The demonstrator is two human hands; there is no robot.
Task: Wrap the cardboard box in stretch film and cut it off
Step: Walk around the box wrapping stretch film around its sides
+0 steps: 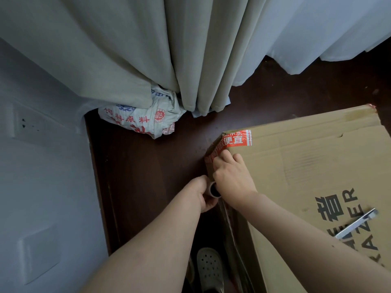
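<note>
Forearms are reaching forward and down from the bottom edge, above a perforated shoe (210, 269) on the dark floor (143, 166). Left hand (204, 195) is curling round the film roll (214, 189), whose hollow core end is facing up beside the box (306, 176). Right hand (230, 176) is lying against the box's near corner, fingers bent, close to the red tape (237, 138); whether it is gripping anything is unclear. Stretched film (228, 225) is running down the box's left side. On top, a cutter (356, 223) is lying. Curtains (169, 49) and a printed sack (141, 117) are sitting behind.
</note>
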